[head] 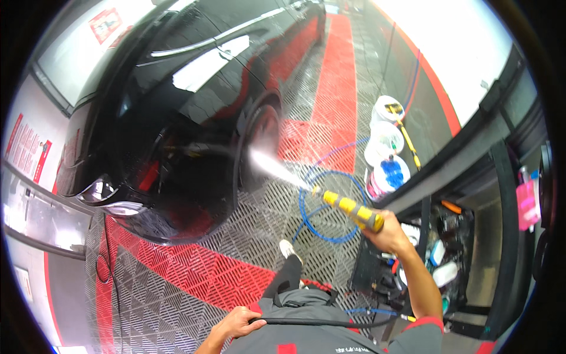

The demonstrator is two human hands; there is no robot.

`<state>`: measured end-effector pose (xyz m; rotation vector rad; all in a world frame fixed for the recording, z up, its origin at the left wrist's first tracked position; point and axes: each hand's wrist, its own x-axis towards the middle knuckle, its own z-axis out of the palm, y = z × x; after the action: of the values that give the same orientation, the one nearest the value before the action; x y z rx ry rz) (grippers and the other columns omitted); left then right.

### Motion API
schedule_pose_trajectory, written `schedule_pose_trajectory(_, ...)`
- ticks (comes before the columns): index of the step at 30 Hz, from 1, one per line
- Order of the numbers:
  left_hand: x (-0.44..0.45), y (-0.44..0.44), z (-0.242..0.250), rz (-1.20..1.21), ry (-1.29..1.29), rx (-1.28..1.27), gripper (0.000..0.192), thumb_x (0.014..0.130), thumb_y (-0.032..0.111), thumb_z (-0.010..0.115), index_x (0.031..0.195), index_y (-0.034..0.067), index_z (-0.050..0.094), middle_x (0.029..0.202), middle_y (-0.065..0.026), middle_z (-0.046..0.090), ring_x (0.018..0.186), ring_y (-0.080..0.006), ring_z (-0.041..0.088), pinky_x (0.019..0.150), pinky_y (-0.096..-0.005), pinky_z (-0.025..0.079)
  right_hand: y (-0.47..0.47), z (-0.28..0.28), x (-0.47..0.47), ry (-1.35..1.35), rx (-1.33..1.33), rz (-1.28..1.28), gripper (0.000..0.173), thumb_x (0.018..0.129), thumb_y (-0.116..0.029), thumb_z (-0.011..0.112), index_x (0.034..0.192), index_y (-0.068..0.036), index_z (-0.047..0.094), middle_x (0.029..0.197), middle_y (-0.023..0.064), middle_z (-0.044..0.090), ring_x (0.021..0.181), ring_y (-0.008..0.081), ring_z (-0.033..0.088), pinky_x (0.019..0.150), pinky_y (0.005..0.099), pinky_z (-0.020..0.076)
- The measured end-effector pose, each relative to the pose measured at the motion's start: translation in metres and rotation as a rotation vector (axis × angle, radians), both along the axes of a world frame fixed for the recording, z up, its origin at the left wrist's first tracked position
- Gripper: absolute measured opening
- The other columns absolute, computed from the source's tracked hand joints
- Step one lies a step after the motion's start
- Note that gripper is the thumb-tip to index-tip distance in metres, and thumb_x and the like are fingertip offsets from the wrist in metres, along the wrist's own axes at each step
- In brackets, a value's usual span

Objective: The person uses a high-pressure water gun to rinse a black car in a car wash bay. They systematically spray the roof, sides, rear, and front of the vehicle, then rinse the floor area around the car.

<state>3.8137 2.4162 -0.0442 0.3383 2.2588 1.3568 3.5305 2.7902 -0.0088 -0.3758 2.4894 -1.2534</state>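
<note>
My right hand (387, 233) is closed around the grip of a yellow and grey spray gun (349, 207). White spray (278, 169) leaves its nozzle toward the wheel (261, 141) of a glossy black car (177, 110); the mist blurs part of the wheel. At the lower middle, my left hand (241, 321) grips a black hose (318, 322) that runs across the front of my body toward my right arm.
White buckets (384, 142) stand along the right wall, with a yellow-handled brush (409, 141) on one and a blue item (392, 171) in another. A blue hose (329, 239) lies coiled on the grid floor. Shelves with bottles (444, 273) are at the right.
</note>
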Motion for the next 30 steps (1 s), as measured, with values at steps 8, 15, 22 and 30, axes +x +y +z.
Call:
schedule_pose_trajectory(8,-0.114,-0.039,0.005,-0.079,0.212,0.154,0.026,0.094,0.024,0.065,0.082,0.001,0.065,0.060,-0.0166,0.053,0.053,-0.0338,0.054,0.052,-0.0403,0.042,-0.140,0.239,-0.058,0.186,0.079,0.643,0.062,0.072,-0.015,0.069,0.134,-0.018,0.061,0.089,0.0183,0.071,0.081,0.0362,0.069,0.075,0.0390,0.0548)
schedule_pose_trajectory(15,-0.179,-0.078,0.027,0.117,0.443,0.265,0.027,0.091,0.024,0.063,0.079,0.000,0.061,0.063,-0.0204,0.052,0.053,-0.0377,0.053,0.051,-0.0416,0.042,-0.287,0.444,-0.156,0.669,0.195,0.389,0.044,0.079,-0.025,0.065,0.109,0.006,0.061,0.076,0.0128,0.067,0.064,0.0211,0.065,0.065,0.0350,0.0531)
schedule_pose_trajectory(22,-0.230,-0.105,0.001,0.233,0.336,0.414,0.035,0.095,0.034,0.058,0.089,0.000,0.064,0.063,-0.0182,0.050,0.052,-0.0192,0.046,0.051,-0.0368,0.041,-0.383,0.521,-0.254,0.798,0.225,0.159,0.032,0.084,-0.019,0.057,0.102,0.007,0.060,0.063,0.0102,0.058,0.046,0.0163,0.057,0.044,0.0306,0.0493)
schedule_pose_trajectory(30,-0.283,-0.117,0.014,0.251,0.329,0.482,0.040,0.095,0.033,0.056,0.072,0.001,0.055,0.057,-0.0152,0.042,0.048,-0.0215,0.040,0.048,-0.0383,0.036,-0.400,0.564,-0.371,0.766,0.261,0.002,0.045,0.084,-0.027,0.054,0.118,0.003,0.057,0.070,0.0105,0.057,0.049,0.0162,0.057,0.046,0.0295,0.0517)
